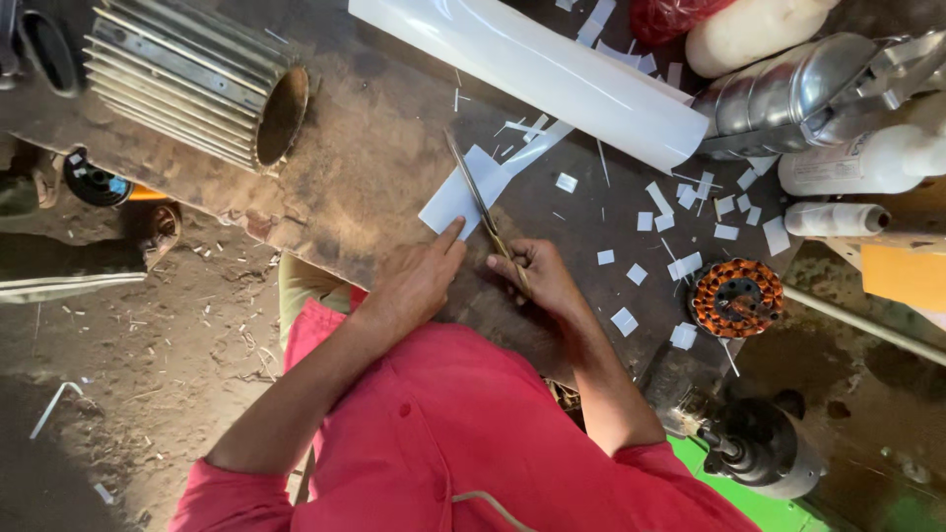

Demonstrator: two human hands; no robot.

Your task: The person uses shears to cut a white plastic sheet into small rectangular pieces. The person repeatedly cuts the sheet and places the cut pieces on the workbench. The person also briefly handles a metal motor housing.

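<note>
My left hand pinches the near edge of a small white sheet that lies on the dark workbench. My right hand grips the handles of a pair of scissors, whose long blades run up across the sheet. A big roll of the same white sheet material lies just beyond, with a narrow cut strip by its near side.
Several small white offcuts are scattered to the right. A copper-wound stator sits at the bench's right edge, a finned metal motor housing at the far left. Bottles and a metal can crowd the upper right. A motor rotor lies below.
</note>
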